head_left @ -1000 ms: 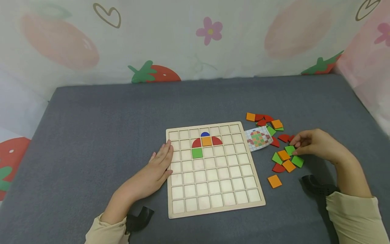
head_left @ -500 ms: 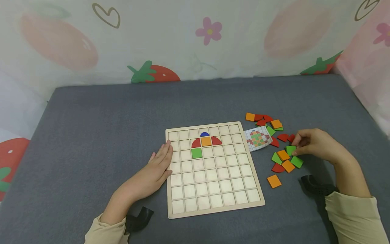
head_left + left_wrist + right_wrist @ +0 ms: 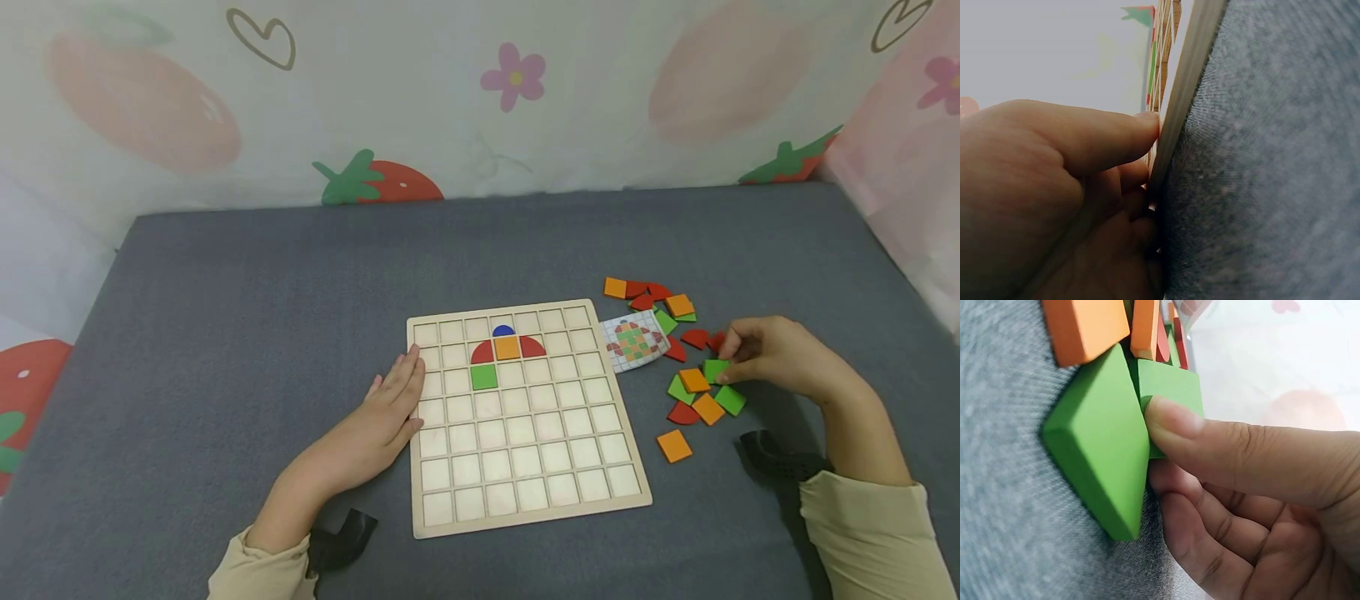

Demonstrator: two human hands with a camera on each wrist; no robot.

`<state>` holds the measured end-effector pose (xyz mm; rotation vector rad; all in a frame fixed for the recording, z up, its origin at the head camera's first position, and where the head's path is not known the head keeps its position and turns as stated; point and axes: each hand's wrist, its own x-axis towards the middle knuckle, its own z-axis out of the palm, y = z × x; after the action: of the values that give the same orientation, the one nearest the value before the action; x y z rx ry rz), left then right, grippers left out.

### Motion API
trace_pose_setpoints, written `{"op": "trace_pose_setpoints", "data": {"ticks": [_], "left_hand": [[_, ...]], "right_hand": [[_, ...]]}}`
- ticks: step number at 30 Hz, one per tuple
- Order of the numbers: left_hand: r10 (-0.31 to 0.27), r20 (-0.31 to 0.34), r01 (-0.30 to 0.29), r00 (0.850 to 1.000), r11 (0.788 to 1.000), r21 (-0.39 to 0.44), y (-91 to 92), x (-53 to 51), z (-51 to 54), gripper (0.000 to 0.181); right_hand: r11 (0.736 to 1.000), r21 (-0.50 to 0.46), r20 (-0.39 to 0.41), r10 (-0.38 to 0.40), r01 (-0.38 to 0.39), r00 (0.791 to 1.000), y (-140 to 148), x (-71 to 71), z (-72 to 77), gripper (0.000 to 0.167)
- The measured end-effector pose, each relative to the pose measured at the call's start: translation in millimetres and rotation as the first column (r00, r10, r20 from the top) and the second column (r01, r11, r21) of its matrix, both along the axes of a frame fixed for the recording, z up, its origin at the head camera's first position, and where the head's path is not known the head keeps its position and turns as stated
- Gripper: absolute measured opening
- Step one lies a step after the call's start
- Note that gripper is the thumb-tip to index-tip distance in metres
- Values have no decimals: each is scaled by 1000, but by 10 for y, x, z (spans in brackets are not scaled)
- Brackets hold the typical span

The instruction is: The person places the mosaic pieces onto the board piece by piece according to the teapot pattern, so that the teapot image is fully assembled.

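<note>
A wooden grid board [image 3: 491,433] lies on the cloth; its upper rows hold a blue half-round tile [image 3: 503,331], an orange square [image 3: 507,347], two red quarter-rounds [image 3: 533,347] and a green square [image 3: 483,377]. My left hand [image 3: 378,425] rests with extended fingers along the board's left edge. In the left wrist view the thumb [image 3: 1116,134] touches that edge. Over the loose tiles at right, my right hand [image 3: 787,358] pinches a green square tile [image 3: 714,371]. The right wrist view has the thumb on this tile [image 3: 1175,384], beside another green square [image 3: 1100,437].
A printed pattern card [image 3: 633,340] sits against the board's right edge, partly among the tiles. Loose orange, red and green tiles lie around it, including an orange square [image 3: 675,447] nearer the front. A patterned curtain [image 3: 585,125] hangs behind the grey-covered table [image 3: 262,292].
The green tile under my right fingers has turned slightly and shifted a little to the right, away from the neighbouring orange square. My left hand and the board stay in place.
</note>
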<state>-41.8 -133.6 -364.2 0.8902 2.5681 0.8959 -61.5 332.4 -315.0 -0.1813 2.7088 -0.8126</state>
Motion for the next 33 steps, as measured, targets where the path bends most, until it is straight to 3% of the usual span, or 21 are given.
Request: {"op": "trace_pose_setpoints", "data": {"ticks": [12, 33], "left_hand": [[-1, -9, 1, 1000, 1000, -12, -6, 0, -12, 60], [2, -3, -2, 1000, 1000, -3, -9, -4, -16, 60]], "right_hand": [[999, -34, 51, 22, -20, 998, 22, 3, -27, 17], [995, -98, 35, 5, -2, 999, 21, 33, 12, 13]]}}
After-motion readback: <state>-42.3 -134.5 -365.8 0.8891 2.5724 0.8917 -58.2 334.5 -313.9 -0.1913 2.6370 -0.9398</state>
